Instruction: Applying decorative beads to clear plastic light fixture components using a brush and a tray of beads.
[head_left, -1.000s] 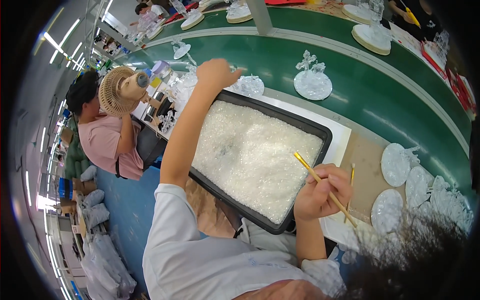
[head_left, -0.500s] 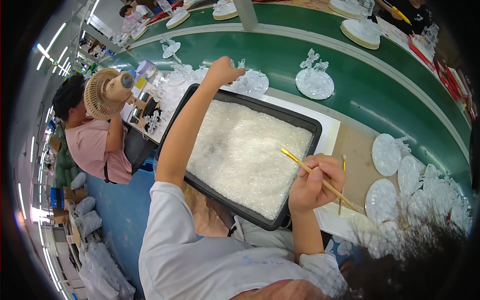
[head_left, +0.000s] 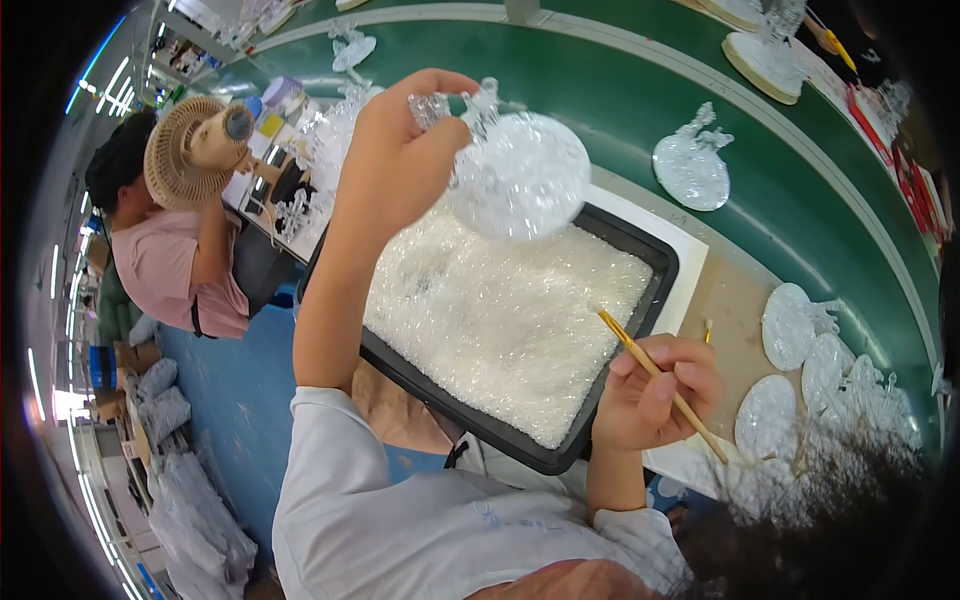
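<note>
My left hand [head_left: 415, 150] is closed on the upright clear figure of an ornament [head_left: 530, 175], whose round, glittery white base hangs tilted over the far part of the tray. In my right hand [head_left: 657, 395] is a thin paintbrush [head_left: 690, 412] with a wooden handle and gold ferrule, pinched between thumb and fingers. Its tip points over the right side of the black tray [head_left: 470, 418]. Fine, sparkling white granules [head_left: 500, 330] fill this tray.
Several similar ornaments [head_left: 768, 415] stand on the bench at right, by a second brush [head_left: 709, 330]. Another ornament [head_left: 692, 172] is on the green conveyor [head_left: 610, 110]. At left are a beige fan [head_left: 195, 150] and a person in pink [head_left: 170, 260].
My left hand has lifted an ornament from beyond the tray and brought it nearer, over the granules. My right hand still holds the brush, slightly lower and further right in view.
</note>
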